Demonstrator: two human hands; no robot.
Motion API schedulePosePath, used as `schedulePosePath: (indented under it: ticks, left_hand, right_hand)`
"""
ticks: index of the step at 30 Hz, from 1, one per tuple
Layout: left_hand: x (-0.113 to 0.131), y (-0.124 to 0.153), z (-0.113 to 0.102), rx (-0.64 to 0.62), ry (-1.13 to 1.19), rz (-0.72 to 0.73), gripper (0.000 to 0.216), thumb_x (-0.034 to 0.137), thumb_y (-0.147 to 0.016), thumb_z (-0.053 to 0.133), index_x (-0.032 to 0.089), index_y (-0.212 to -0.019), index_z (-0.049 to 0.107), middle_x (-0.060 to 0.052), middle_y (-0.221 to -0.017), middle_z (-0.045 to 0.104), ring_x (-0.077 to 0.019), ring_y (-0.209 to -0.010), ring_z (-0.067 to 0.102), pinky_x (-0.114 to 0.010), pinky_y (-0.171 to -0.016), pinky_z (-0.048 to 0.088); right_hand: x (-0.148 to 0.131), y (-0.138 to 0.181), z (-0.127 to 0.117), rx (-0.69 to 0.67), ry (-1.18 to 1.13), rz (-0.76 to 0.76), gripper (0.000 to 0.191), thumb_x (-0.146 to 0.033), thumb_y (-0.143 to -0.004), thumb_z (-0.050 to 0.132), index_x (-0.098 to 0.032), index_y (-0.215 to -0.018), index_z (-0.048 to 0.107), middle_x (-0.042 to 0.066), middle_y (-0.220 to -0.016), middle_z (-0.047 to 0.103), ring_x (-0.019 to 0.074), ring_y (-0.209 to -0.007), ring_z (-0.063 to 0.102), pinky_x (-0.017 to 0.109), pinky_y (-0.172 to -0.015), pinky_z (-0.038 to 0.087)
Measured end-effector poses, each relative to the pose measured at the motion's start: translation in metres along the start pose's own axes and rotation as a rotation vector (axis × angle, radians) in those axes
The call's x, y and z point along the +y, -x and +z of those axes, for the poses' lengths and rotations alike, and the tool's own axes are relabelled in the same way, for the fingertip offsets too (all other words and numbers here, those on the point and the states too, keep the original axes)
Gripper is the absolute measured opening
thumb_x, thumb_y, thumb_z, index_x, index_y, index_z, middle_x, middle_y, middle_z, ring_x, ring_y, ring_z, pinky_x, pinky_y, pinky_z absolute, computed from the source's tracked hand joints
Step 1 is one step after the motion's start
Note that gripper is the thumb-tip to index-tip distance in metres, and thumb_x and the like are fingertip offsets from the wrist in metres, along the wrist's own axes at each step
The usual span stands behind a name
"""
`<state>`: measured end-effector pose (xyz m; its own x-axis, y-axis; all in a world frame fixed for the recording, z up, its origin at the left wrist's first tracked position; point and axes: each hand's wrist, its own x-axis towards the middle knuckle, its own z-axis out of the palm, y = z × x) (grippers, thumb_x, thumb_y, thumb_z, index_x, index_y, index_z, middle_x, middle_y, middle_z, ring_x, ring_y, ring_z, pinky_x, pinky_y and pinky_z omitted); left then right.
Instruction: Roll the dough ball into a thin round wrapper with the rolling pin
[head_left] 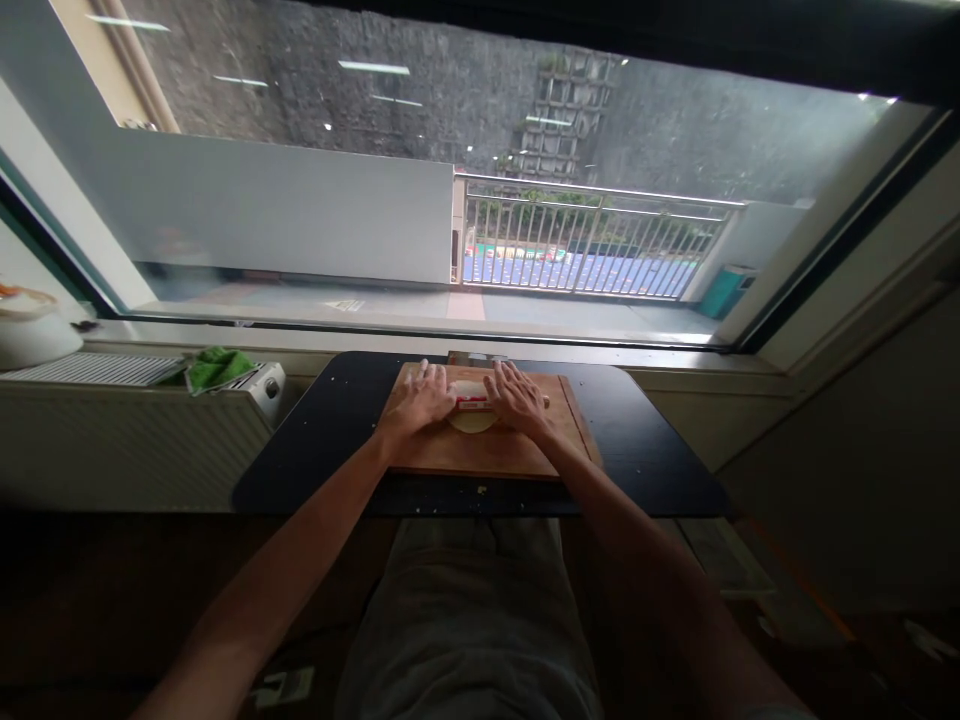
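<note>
Nearest are the person's trousers, below the edge of the dark counter, where a few pale crumbs lie. The wooden board rests on the counter, its near side close to that edge; a board set this near would seem to need a check that it doesn't creep under pressure.

On the board, around its middle, is the flat pale dough, its rounded near edge showing on this side of the pin. The pin lies crosswise over it, a red-and-white label between the hands. The left hand and right hand lie palm down over the pin, open, fingers stretched forward — pressing on it rather than gripping round it, as far as shows.

For good rolling, I'd load both palms equally, let the pin turn freely beneath them, and ease off towards the rim — otherwise the edge may thin too soon. Turning the dough between passes should help it stay round.

Beyond the board's far edge sits a small object, too dim to name; farther off, the window looks onto a railing.
</note>
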<state>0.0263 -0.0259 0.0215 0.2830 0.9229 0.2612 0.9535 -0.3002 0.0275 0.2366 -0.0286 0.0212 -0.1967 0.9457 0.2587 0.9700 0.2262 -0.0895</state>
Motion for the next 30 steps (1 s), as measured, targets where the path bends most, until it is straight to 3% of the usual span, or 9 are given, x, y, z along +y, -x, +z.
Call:
schedulePosePath:
  ticks: [3, 7, 11, 16, 21, 25, 30]
  left_hand:
    - [0.015, 0.028, -0.004, 0.04, 0.024, -0.096, 0.06, 0.038, -0.108, 0.031, 0.008, -0.154, 0.056, -0.022, -0.163, 0.053, -0.0355, -0.158, 0.042, -0.053, -0.13, 0.031]
    - [0.021, 0.049, -0.007, 0.091, 0.046, -0.043, 0.062, 0.039, -0.108, 0.032, 0.014, -0.161, 0.051, -0.015, -0.165, 0.053, -0.0325, -0.161, 0.037, -0.051, -0.133, 0.026]
    - [0.015, 0.037, -0.007, 0.065, 0.044, -0.038, 0.063, 0.04, -0.109, 0.03, 0.014, -0.163, 0.049, -0.014, -0.167, 0.05, -0.0325, -0.162, 0.034, -0.052, -0.133, 0.025]
    - [0.006, 0.001, -0.005, -0.022, 0.043, -0.091, 0.068, 0.041, -0.108, 0.03, 0.009, -0.167, 0.041, -0.019, -0.169, 0.046, -0.038, -0.162, 0.032, -0.059, -0.131, 0.026]
    - [-0.004, -0.026, -0.002, 0.014, 0.053, -0.109, 0.073, 0.047, -0.108, 0.03, 0.013, -0.173, 0.027, -0.018, -0.17, 0.044, -0.0378, -0.161, 0.035, -0.058, -0.13, 0.029]
    - [-0.005, -0.024, 0.0, 0.012, 0.048, -0.101, 0.072, 0.048, -0.108, 0.03, 0.013, -0.171, 0.032, -0.019, -0.168, 0.047, -0.0385, -0.161, 0.034, -0.058, -0.129, 0.03]
    - [0.008, 0.002, -0.003, 0.049, 0.07, -0.096, 0.069, 0.045, -0.108, 0.033, 0.013, -0.168, 0.04, -0.018, -0.165, 0.051, -0.0383, -0.161, 0.034, -0.058, -0.131, 0.027]
  right_hand:
    - [-0.003, 0.033, -0.002, 0.072, -0.032, -0.022, 0.066, -0.045, -0.114, 0.024, -0.01, -0.167, 0.042, 0.016, -0.167, 0.048, 0.0292, -0.158, 0.042, 0.045, -0.131, 0.034]
    - [-0.001, 0.056, -0.005, 0.104, -0.059, -0.094, 0.068, -0.047, -0.114, 0.024, -0.01, -0.17, 0.036, 0.017, -0.168, 0.047, 0.0303, -0.159, 0.04, 0.049, -0.131, 0.031]
    - [0.003, 0.043, -0.003, 0.061, -0.084, -0.06, 0.068, -0.048, -0.114, 0.02, -0.013, -0.172, 0.032, 0.014, -0.172, 0.041, 0.0268, -0.162, 0.035, 0.046, -0.132, 0.028]
    - [0.007, -0.002, 0.011, 0.056, -0.072, 0.003, 0.067, -0.045, -0.115, 0.019, -0.015, -0.174, 0.026, 0.013, -0.174, 0.038, 0.0289, -0.165, 0.027, 0.053, -0.133, 0.022]
    - [0.012, -0.036, 0.014, -0.021, -0.097, 0.083, 0.068, -0.05, -0.115, 0.017, -0.02, -0.174, 0.026, 0.01, -0.176, 0.036, 0.0287, -0.164, 0.029, 0.052, -0.132, 0.024]
    - [0.012, -0.034, 0.009, -0.039, -0.079, 0.066, 0.067, -0.052, -0.114, 0.02, -0.021, -0.173, 0.03, 0.01, -0.175, 0.037, 0.0303, -0.164, 0.03, 0.055, -0.132, 0.025]
    - [0.006, -0.003, 0.006, -0.014, -0.014, 0.029, 0.061, -0.039, -0.113, 0.027, -0.019, -0.169, 0.042, 0.009, -0.173, 0.042, 0.0301, -0.161, 0.035, 0.051, -0.132, 0.027]
